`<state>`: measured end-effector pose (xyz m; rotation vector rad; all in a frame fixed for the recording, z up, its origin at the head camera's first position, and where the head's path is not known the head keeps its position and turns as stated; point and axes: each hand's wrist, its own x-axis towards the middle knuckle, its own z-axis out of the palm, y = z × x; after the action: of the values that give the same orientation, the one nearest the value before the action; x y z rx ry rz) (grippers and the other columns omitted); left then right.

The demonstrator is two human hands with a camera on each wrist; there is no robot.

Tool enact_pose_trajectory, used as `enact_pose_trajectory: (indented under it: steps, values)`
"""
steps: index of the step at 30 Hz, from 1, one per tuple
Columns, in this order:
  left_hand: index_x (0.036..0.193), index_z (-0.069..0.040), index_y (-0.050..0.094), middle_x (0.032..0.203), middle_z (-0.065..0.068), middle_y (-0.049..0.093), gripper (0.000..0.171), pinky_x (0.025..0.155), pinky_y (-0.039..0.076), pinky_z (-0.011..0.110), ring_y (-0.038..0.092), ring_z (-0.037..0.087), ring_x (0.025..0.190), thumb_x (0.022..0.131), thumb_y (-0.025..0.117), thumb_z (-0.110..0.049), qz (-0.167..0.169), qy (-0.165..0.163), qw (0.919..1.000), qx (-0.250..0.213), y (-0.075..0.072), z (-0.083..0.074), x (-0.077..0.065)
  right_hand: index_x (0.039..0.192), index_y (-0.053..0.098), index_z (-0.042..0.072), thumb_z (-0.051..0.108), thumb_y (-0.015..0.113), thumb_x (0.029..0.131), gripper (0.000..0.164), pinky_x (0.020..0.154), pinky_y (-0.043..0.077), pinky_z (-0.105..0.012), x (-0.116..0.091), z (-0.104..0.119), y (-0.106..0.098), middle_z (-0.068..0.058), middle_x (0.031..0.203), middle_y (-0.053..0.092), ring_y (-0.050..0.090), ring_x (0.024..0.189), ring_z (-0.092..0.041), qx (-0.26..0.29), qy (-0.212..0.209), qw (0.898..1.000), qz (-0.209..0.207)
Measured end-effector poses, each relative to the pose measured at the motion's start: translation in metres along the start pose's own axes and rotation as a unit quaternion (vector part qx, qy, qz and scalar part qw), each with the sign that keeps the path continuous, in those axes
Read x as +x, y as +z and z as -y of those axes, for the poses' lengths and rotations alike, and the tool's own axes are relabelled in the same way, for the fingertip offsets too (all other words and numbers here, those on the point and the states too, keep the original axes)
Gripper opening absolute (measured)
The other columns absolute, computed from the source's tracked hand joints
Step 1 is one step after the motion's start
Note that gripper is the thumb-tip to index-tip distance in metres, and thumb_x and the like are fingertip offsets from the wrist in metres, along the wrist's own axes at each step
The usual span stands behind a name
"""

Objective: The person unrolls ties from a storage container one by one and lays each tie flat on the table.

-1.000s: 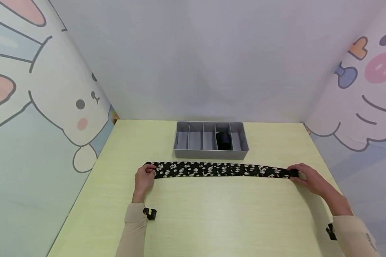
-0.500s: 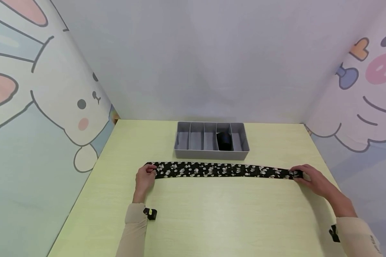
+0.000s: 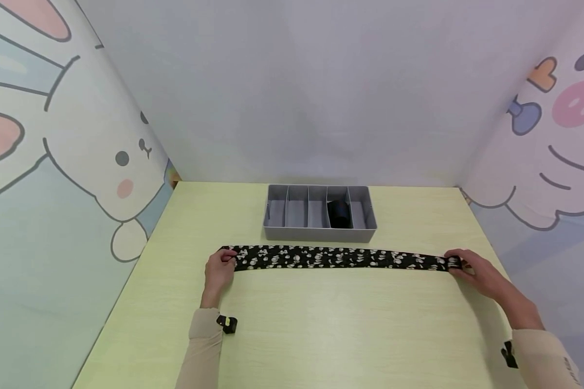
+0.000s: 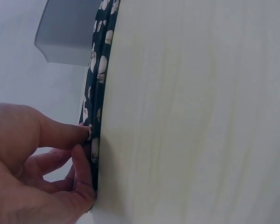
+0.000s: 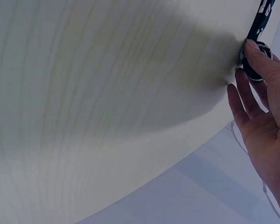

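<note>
A black necktie (image 3: 331, 257) with a white floral pattern lies stretched from side to side on the table, wider at its left end. My left hand (image 3: 219, 268) pinches that wide end; in the left wrist view, thumb and fingers of the left hand (image 4: 42, 163) meet at the cloth's edge. At the narrow right end the tie is wound into a small roll (image 5: 254, 60). Thumb and fingers of my right hand (image 3: 478, 274) hold this roll on both sides, low over the tabletop. Part of the roll is hidden by the fingers.
Behind the necktie stands a grey divided box (image 3: 321, 233) with several compartments. A dark rolled item (image 3: 339, 212) sits in its second compartment from the right. The pale wooden table (image 3: 340, 329) meets fabric walls at the back and sides.
My right hand has moved slightly to the right with the roll, and the flat stretch of necktie has grown longer. The left hand has kept its place.
</note>
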<state>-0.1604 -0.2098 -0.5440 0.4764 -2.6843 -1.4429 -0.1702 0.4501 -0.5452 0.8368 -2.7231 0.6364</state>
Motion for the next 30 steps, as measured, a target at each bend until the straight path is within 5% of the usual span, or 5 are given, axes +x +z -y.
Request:
enact_pose_trajectory:
  steps: [9,20,30]
  values:
    - [0.11,0.004,0.07,0.095,0.017,0.066,0.016,0.076,0.047,0.039,0.065,0.031,0.086,0.099,0.058,0.001,0.001,0.007,1.0,0.002,0.0002,0.0002,-0.001,0.119,0.067,0.003,-0.014,0.08,0.077,0.048,0.082,0.038,-0.006,-0.0032,-0.0021,-0.0012,-0.013,0.11,0.065,0.049,0.105,0.001,-0.002,0.009,1.0,0.003]
    - [0.11,0.003,0.071,0.095,0.016,0.067,0.017,0.079,0.048,0.041,0.066,0.031,0.088,0.099,0.059,0.001,0.0,0.006,1.0,0.002,0.001,0.0009,-0.0005,0.106,0.066,0.004,-0.018,0.081,0.072,0.043,0.076,0.045,-0.01,-0.005,-0.0055,-0.0048,-0.013,0.103,0.063,0.055,0.095,-0.012,-0.028,-0.011,1.0,0.008]
    - [0.11,0.002,0.071,0.093,0.014,0.066,0.017,0.078,0.048,0.042,0.066,0.03,0.087,0.099,0.059,0.0,-0.002,0.004,1.0,0.002,0.0014,0.0019,0.0,0.103,0.065,0.005,-0.018,0.076,0.078,0.036,0.066,0.05,-0.036,-0.0075,-0.0024,-0.0068,-0.018,0.103,0.06,0.057,0.087,-0.031,-0.048,0.047,0.997,0.042]
